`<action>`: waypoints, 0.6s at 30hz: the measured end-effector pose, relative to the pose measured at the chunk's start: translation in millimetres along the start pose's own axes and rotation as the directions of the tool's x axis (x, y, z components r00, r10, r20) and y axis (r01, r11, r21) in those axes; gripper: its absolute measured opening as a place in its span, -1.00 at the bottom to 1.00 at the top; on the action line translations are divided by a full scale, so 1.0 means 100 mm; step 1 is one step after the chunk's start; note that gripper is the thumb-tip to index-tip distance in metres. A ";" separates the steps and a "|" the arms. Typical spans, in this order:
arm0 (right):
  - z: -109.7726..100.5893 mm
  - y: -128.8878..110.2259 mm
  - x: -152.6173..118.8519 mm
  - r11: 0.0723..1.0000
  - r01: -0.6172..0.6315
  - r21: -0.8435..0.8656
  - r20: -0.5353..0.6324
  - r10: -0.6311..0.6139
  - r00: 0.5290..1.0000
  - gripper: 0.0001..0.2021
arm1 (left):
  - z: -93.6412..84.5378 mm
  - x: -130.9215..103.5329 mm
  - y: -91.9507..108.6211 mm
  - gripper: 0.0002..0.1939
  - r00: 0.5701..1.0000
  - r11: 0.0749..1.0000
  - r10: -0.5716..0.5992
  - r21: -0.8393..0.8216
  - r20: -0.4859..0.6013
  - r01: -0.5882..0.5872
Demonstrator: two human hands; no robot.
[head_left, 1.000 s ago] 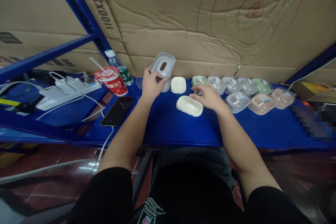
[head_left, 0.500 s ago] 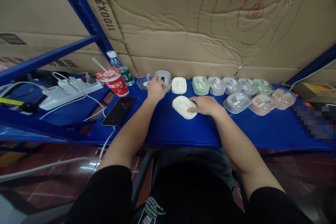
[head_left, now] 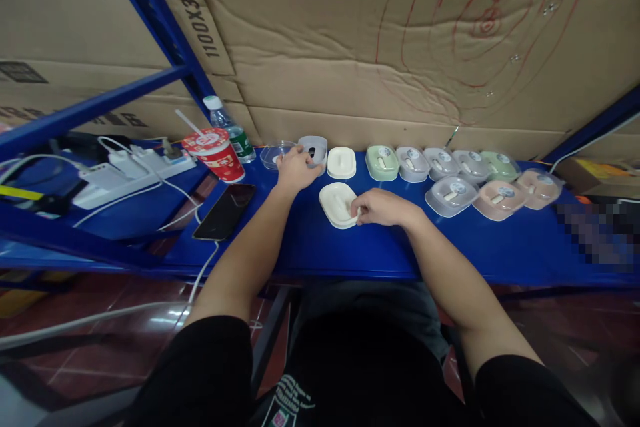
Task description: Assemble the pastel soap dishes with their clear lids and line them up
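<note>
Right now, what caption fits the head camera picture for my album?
Right hand touches front cream piece on blue table.

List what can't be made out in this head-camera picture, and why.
All in the head view:
Inside of the red paper cup: hidden by its top.
Near-left part of the grey plastic container: behind the left hand.
Part of the cream plastic lid's right edge: behind the right hand.
Print on the green plastic box's round label: too small.
Thing at far right: pixelated.
</note>
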State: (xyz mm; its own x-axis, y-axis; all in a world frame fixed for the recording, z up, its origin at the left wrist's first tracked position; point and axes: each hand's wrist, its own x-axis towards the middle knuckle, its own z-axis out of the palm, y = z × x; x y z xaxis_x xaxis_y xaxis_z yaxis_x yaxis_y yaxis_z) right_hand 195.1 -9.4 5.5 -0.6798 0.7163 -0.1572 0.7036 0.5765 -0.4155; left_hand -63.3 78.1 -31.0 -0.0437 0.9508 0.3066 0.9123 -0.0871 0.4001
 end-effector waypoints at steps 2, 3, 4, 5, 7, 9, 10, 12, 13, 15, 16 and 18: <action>-0.04 0.01 -0.03 0.997 0.052 0.062 -0.059 -0.049 0.997 -0.83 | 0.01 0.00 -0.01 -0.79 1.000 1.000 -0.002 0.000 0.007 0.002; -0.06 0.02 -0.06 0.993 0.072 0.090 -0.097 -0.063 0.993 -0.84 | 0.01 0.00 -0.01 -0.79 1.000 1.000 -0.003 -0.002 0.011 0.003; -0.09 0.03 -0.09 0.991 0.081 0.110 -0.142 -0.065 0.988 -0.84 | 0.00 0.00 -0.01 -0.77 1.000 1.000 -0.005 -0.006 0.014 0.005; -0.11 0.04 -0.11 0.990 0.079 0.115 -0.192 -0.056 0.980 -0.84 | -0.01 0.00 -0.01 -0.75 1.000 1.000 -0.008 -0.011 0.017 0.009; -0.15 0.06 -0.13 0.996 0.036 0.079 -0.304 -0.010 0.953 -0.84 | -0.02 -0.01 0.00 -0.71 1.000 1.000 -0.016 -0.020 0.017 0.016; -0.16 0.08 -0.09 0.998 -0.063 0.003 -0.401 0.059 0.914 -0.83 | -0.04 -0.01 0.01 -0.68 1.000 0.999 -0.019 -0.027 0.008 0.019; -0.16 0.08 -0.04 0.992 -0.122 -0.041 -0.428 0.093 0.899 -0.81 | -0.04 -0.01 0.01 -0.68 1.000 0.999 -0.020 -0.029 0.001 0.020; -0.17 0.09 0.11 0.967 -0.222 -0.126 -0.439 0.146 0.886 -0.78 | -0.05 -0.01 0.01 -0.68 1.000 0.999 -0.016 -0.029 -0.012 0.016; -0.18 0.10 0.20 0.954 -0.251 -0.163 -0.428 0.161 0.889 -0.76 | -0.05 -0.01 0.01 -0.69 1.000 0.999 -0.015 -0.028 -0.019 0.015; -0.20 0.11 0.39 0.934 -0.280 -0.221 -0.407 0.173 0.897 -0.74 | -0.05 -0.01 0.00 -0.69 0.999 1.000 -0.013 -0.025 -0.031 0.012; -0.22 0.11 0.48 0.925 -0.292 -0.242 -0.405 0.177 0.897 -0.72 | -0.05 -0.01 -0.01 -0.68 0.999 1.000 -0.013 -0.023 -0.036 0.012; -0.24 0.13 0.64 0.909 -0.316 -0.270 -0.403 0.192 0.895 -0.70 | -0.05 -0.01 -0.02 -0.64 0.999 1.000 -0.015 -0.021 -0.039 0.014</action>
State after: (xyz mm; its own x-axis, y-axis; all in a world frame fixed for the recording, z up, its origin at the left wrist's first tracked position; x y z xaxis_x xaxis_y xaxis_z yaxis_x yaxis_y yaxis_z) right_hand 165.6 53.7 11.4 -0.3901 0.9099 0.1411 0.9108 0.4038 -0.0860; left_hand -67.2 75.6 -28.4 -0.0735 0.9397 0.3341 0.9028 -0.0796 0.4226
